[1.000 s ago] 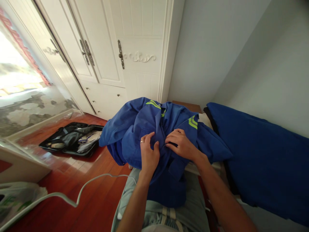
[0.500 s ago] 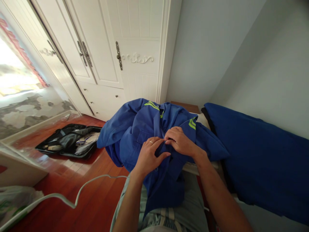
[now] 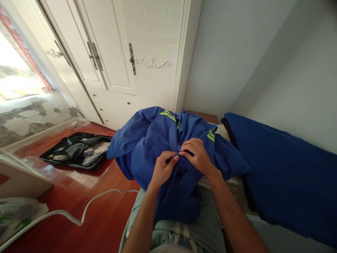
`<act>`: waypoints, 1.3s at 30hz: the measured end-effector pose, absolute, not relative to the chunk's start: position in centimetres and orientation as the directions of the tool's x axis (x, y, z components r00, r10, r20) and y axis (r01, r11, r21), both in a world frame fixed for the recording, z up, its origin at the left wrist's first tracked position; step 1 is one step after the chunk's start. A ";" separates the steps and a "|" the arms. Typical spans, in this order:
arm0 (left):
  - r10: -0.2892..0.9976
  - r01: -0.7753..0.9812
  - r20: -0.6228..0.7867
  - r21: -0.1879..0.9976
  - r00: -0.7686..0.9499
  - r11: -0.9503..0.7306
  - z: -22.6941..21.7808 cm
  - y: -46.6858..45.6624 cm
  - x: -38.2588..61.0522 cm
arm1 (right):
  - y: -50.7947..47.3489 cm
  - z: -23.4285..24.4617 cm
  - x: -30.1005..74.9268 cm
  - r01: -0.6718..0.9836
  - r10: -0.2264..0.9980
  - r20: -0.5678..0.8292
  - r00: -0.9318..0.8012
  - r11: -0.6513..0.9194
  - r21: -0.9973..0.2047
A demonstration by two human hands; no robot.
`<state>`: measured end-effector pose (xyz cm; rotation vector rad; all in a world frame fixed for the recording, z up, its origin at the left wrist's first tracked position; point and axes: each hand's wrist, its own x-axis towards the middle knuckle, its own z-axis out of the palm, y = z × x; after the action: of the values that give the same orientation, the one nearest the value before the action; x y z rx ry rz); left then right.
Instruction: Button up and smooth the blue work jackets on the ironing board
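A blue work jacket (image 3: 147,140) with yellow-green reflective stripes lies bunched before me, its lower part draped over my lap. My left hand (image 3: 163,168) pinches the jacket's front edge between thumb and fingers. Right beside it, my right hand (image 3: 196,154) grips the same edge, the fingertips of both hands almost meeting. Whether a button sits between the fingers is hidden. A chest pocket flap shows just left of my left hand.
A dark blue cushion-like piece (image 3: 284,175) lies to the right. White wardrobe (image 3: 155,88) doors stand ahead. On the red wooden floor (image 3: 105,218) are an open black suitcase (image 3: 76,151) and a white cable (image 3: 86,209). A plastic bag (image 3: 21,214) sits at lower left.
My left hand has gone from lying spread on the jacket to pinching its edge. My right hand stays at the edge, its fingers slightly shifted. The view has moved a little.
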<state>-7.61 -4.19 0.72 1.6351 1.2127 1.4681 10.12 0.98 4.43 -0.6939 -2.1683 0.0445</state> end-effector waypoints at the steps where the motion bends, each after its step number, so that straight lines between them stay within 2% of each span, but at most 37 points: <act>1: 0.919 0.205 0.393 0.903 -0.033 -0.378 0.8 -4.2 -7.7 | 0.9 4.3 10.1 0.469 0.493 0.716 -0.494 0.845 -0.258; 10: 0.899 0.342 0.404 0.879 -0.167 -0.332 1.1 -4.7 -6.4 | -0.3 4.2 10.2 0.549 0.539 0.692 -0.480 0.800 -0.241; 14: 0.899 0.363 0.395 0.879 -0.192 -0.309 1.1 -4.8 -6.1 | -1.5 4.5 11.1 0.604 0.577 0.628 -0.522 0.770 -0.205; 18: 0.913 0.344 0.352 0.900 -0.208 -0.268 1.2 -4.8 -6.1 | -2.3 4.3 11.6 0.583 0.567 0.552 -0.612 0.795 -0.171; 26: 0.937 0.276 0.260 0.942 -0.233 -0.192 1.1 -4.6 -5.7 | -3.0 4.9 11.4 0.579 0.584 0.566 -0.582 0.786 -0.216; 32: 0.948 0.217 0.237 0.957 -0.213 -0.190 0.9 -4.4 -5.9 | -2.0 4.3 11.1 0.640 0.645 0.566 -0.514 0.727 -0.247; 39: 0.960 0.128 0.226 0.970 -0.165 -0.206 0.5 -4.2 -6.2 | -1.9 3.7 10.2 0.641 0.647 0.582 -0.493 0.722 -0.260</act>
<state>-6.16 -4.22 0.46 1.3653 1.3150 1.4542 10.20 -1.85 3.74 -0.9708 -2.2504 0.0115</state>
